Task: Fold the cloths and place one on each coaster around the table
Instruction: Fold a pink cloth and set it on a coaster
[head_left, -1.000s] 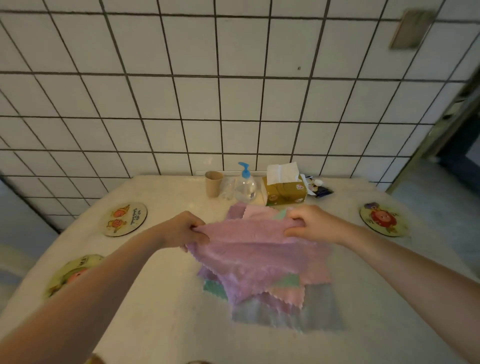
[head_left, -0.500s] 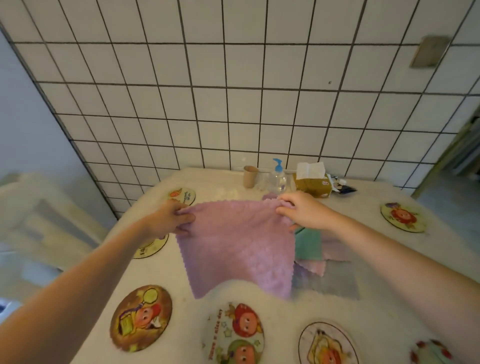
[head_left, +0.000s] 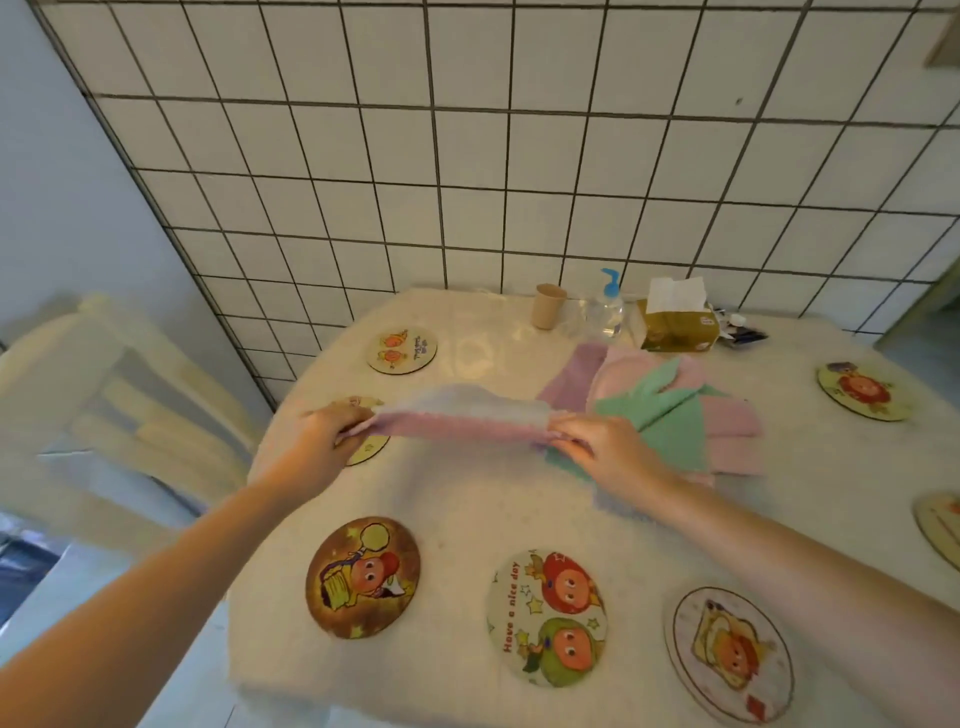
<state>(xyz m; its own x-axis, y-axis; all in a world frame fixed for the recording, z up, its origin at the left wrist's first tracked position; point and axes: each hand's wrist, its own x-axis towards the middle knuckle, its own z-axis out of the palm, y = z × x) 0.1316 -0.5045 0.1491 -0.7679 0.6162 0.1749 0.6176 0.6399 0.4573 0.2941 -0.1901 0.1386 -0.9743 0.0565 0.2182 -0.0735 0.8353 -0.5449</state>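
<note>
I hold a pink cloth (head_left: 462, 423) stretched above the table, blurred and seen nearly edge-on. My left hand (head_left: 324, 441) pinches its left end, my right hand (head_left: 602, 449) pinches its right end. Behind my right hand lies a loose pile of cloths (head_left: 670, 410), pink, purple and green. Round cartoon coasters lie around the table: a brown one (head_left: 363, 577), a "Have a nice day" one (head_left: 548, 618), a white one (head_left: 730, 652), one at the back left (head_left: 402, 349), one half hidden under my left hand (head_left: 370, 449), one at the right (head_left: 862, 391).
At the wall stand a paper cup (head_left: 548, 305), a pump bottle (head_left: 607, 306) and a tissue box (head_left: 678, 322). Another coaster (head_left: 940, 522) is cut off at the right edge. A pale chair (head_left: 114, 405) stands left of the white table (head_left: 467, 509).
The pink cloth went from hanging spread between my hands to stretched nearly flat and edge-on. The view shifted down and left, showing more coasters.
</note>
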